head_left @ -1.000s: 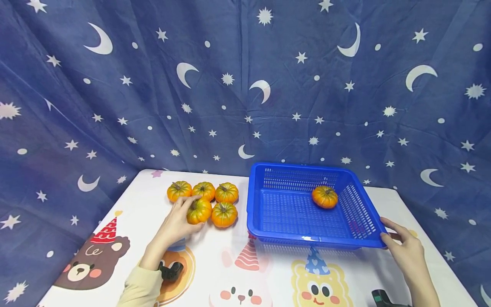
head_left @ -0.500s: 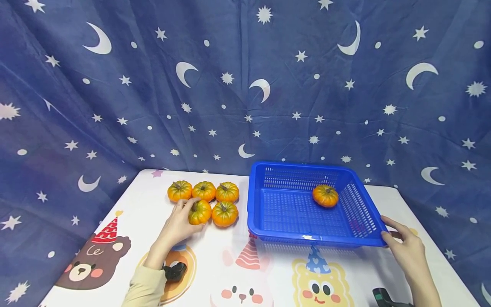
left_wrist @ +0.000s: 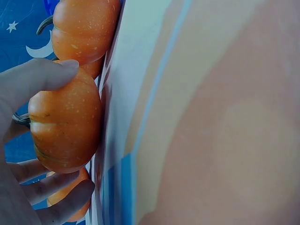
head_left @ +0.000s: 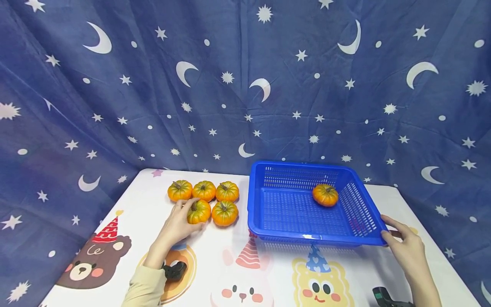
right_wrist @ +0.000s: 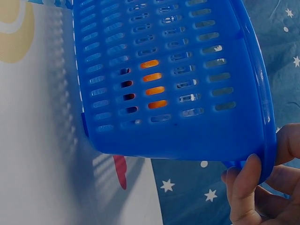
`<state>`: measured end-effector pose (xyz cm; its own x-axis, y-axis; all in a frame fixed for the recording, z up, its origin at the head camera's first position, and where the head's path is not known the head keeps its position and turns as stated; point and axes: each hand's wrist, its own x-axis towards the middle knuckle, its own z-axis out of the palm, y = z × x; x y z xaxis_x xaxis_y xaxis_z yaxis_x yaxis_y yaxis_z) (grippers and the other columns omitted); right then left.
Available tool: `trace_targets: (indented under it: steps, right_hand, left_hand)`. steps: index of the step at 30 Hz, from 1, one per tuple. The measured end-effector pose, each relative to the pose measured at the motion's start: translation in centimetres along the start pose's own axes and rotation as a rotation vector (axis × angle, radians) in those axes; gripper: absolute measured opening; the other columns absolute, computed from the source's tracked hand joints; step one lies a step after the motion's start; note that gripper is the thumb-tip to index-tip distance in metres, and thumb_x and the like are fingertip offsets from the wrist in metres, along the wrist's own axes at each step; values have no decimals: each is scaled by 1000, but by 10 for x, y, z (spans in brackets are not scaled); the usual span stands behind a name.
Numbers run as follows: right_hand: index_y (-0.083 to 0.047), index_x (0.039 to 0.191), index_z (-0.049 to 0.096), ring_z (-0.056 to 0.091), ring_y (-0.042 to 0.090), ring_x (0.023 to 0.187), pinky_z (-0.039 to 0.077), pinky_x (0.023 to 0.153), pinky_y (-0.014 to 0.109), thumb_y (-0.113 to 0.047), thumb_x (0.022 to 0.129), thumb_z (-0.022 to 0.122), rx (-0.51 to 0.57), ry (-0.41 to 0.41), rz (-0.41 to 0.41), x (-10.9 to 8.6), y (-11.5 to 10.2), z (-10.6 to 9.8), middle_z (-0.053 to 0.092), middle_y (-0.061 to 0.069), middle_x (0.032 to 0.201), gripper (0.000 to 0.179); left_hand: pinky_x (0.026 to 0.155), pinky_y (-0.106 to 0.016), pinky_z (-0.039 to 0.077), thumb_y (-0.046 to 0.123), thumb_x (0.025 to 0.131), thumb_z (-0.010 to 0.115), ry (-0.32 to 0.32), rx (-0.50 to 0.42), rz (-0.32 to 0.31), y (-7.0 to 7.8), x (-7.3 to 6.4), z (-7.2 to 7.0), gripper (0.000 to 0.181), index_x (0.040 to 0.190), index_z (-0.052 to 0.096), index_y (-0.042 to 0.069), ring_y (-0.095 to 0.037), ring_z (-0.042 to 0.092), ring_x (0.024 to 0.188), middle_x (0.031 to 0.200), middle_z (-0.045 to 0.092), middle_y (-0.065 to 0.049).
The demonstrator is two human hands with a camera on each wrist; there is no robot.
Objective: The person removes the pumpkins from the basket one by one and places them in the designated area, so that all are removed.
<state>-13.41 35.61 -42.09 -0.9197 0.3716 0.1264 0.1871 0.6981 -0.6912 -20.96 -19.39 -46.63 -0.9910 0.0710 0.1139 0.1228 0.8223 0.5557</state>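
My left hand (head_left: 179, 221) holds a small orange-green pumpkin (head_left: 199, 212), thumb on the near side and fingers on the far side. In the left wrist view the thumb presses on this pumpkin (left_wrist: 68, 122), whose stem points toward the palm. Right beside it stands another pumpkin (head_left: 224, 214), and behind are three more, among them a pumpkin (head_left: 180, 190) at the left end. At the right, my right hand (head_left: 407, 245) pinches the near right corner of a blue plastic basket (head_left: 299, 239). The right wrist view shows the thumb and fingers on the basket's rim (right_wrist: 262, 93).
A single pumpkin (head_left: 325, 195) sits inside the basket, toward its right back. The white tablecloth (head_left: 284, 273) has cartoon animals printed on it. Behind the table hangs a dark blue curtain (head_left: 215, 136) with moons and stars.
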Motion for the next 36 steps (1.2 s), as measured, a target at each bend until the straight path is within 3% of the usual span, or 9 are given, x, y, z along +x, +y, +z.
trace_targets:
  steps: [19,36]
  right_hand:
    - [-1,135,52,29,-25,74,37,58,14,-15,93,54,-1,12,-11,-2,1,3,52,28,130,44]
    - [-1,137,51,28,-25,75,37,57,15,-16,94,53,-5,-2,0,0,-1,-1,51,29,131,45]
  left_hand:
    - [95,-64,41,31,77,79,-16,-22,-14,-7,0,-1,78,144,41,18,-38,44,122,132,43,-19]
    - [99,-63,39,32,80,76,-5,-46,13,1,-3,-12,73,143,42,15,-39,44,125,133,47,-20]
